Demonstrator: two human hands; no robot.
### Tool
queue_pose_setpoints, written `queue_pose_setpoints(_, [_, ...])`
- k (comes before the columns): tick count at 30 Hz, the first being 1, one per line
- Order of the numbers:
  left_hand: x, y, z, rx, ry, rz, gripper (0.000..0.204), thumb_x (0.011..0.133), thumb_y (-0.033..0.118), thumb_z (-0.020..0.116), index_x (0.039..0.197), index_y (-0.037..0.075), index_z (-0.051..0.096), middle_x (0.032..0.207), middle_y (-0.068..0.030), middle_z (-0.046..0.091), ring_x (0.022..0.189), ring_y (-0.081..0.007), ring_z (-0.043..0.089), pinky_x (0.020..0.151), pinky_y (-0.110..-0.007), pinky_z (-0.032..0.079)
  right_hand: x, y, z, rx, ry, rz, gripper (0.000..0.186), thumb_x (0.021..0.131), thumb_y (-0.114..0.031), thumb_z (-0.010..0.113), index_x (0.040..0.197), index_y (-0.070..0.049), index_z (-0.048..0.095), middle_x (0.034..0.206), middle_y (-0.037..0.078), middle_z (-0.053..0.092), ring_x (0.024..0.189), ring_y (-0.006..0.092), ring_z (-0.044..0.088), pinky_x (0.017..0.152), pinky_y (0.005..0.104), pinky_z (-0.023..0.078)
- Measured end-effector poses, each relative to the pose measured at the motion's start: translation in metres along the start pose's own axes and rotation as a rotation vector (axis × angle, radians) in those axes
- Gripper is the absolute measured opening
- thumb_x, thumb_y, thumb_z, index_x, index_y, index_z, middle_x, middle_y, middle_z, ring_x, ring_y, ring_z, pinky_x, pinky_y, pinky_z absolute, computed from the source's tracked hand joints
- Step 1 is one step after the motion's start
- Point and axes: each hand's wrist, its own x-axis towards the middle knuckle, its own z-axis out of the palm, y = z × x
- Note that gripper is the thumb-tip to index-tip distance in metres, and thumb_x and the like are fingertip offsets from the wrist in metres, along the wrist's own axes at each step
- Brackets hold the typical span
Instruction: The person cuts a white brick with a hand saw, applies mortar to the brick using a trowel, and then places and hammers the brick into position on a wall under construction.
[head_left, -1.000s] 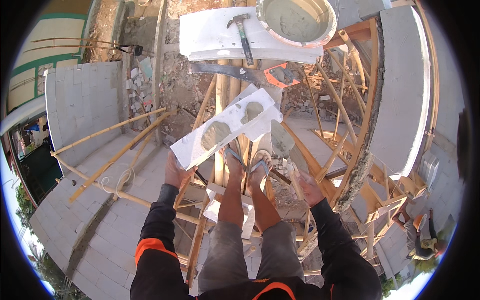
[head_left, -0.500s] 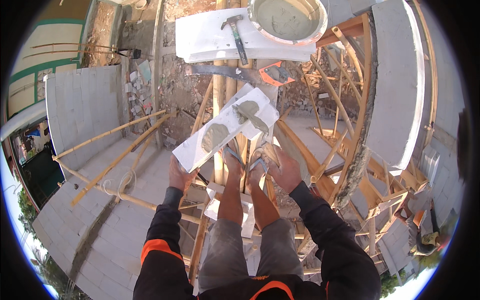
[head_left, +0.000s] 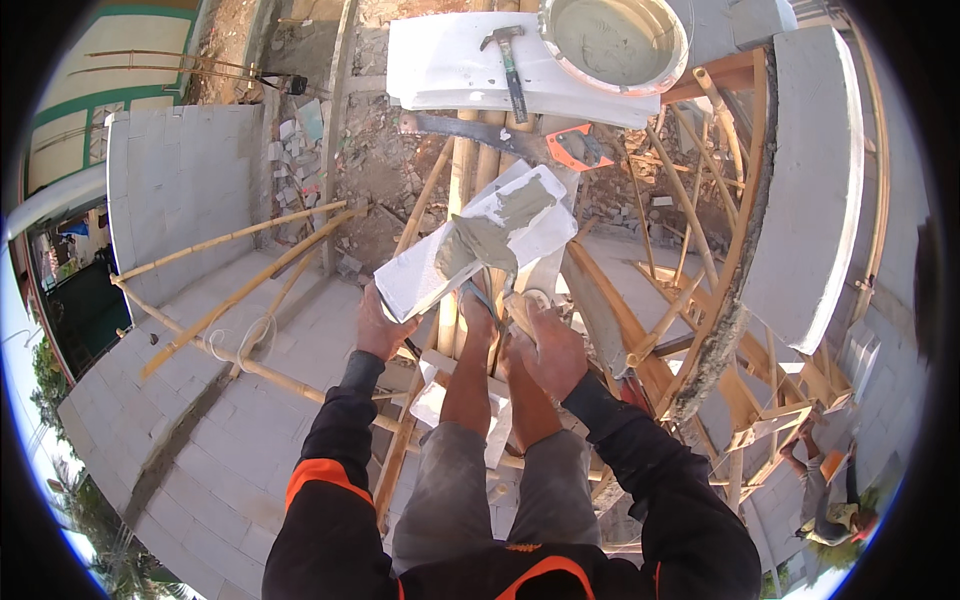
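My left hand (head_left: pixel 385 325) grips the lower left end of a long white block (head_left: pixel 405 275), held at a slant over bamboo poles, with grey mortar (head_left: pixel 522 200) smeared along its top. My right hand (head_left: pixel 550 345) is closed on the handle of a trowel (head_left: pixel 480 250), whose mortar-coated blade lies on the block's middle. Another pale block piece shows behind the held one. Beyond them are a handsaw (head_left: pixel 580 148) with an orange-edged handle and a hammer (head_left: pixel 515 70) on a white slab (head_left: pixel 435 55).
A bucket of mortar (head_left: pixel 612 40) stands on the slab. Bamboo scaffolding (head_left: pixel 240 248) and timber formwork (head_left: pixel 760 180) surround my feet, high over rubble (head_left: pixel 380 180). Block walls (head_left: pixel 180 180) stand left; a concrete ledge (head_left: pixel 805 185) runs right. A co-worker (head_left: pixel 830 500) is at the lower right.
My right hand and trowel have moved left from beside the block onto it, the blade crossing to its middle, spreading the mortar patches out. My left hand still holds the block, now slightly further right in view.
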Motion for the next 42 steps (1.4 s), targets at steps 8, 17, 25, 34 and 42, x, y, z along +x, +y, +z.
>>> queue_pose_setpoints(8, [0.003,0.018,-0.001,0.106,0.045,0.007,0.082,0.058,0.023,0.086,0.126,0.003,0.044,0.117,-0.0173,0.056,0.111,-0.0357,0.056,0.093,-0.043,0.046,-0.004,-0.053,0.001,-0.011,-0.021,-0.153,0.054,0.087,-0.023,0.065,0.132,0.002,0.049,0.089,0.017,0.056,0.075,0.0334,0.060,0.063,0.0432,0.049])
queue_pose_setpoints(17, [0.008,0.023,-0.004,0.044,0.030,0.029,0.078,0.059,0.020,0.085,0.123,0.002,0.045,0.115,-0.0175,0.056,0.110,-0.0352,0.055,0.094,-0.043,0.044,-0.032,0.007,-0.011,-0.179,0.123,-0.272,0.055,0.081,-0.020,0.067,0.133,-0.006,0.054,0.101,0.010,0.056,0.082,0.0272,0.057,0.069,0.0393,0.048])
queue_pose_setpoints(25, [0.007,0.016,-0.004,-0.005,-0.011,0.023,0.084,0.061,0.023,0.086,0.128,0.002,0.040,0.119,-0.0192,0.054,0.112,-0.0395,0.052,0.095,-0.047,0.042,0.018,0.038,-0.031,-0.408,-0.006,-0.182,0.057,0.082,-0.017,0.060,0.138,-0.018,0.051,0.101,0.010,0.053,0.089,0.0277,0.056,0.075,0.0411,0.046])
queue_pose_setpoints(34, [0.005,-0.006,-0.004,-0.053,-0.027,-0.034,0.084,0.062,0.021,0.086,0.129,0.003,0.039,0.119,-0.0175,0.054,0.114,-0.0369,0.053,0.094,-0.045,0.044,0.055,0.133,-0.013,-0.562,0.091,0.025,0.063,0.081,-0.018,0.062,0.142,-0.017,0.044,0.100,0.011,0.052,0.088,0.0295,0.058,0.075,0.0426,0.047])
queue_pose_setpoints(42, [0.011,-0.022,-0.004,0.018,-0.059,-0.003,0.085,0.067,0.021,0.085,0.134,0.002,0.037,0.122,-0.0185,0.056,0.112,-0.0314,0.058,0.093,-0.042,0.047,0.014,0.179,0.000,-0.282,0.120,0.187,0.067,0.078,-0.017,0.066,0.141,-0.007,0.042,0.113,0.016,0.056,0.100,0.0368,0.058,0.083,0.0444,0.048])
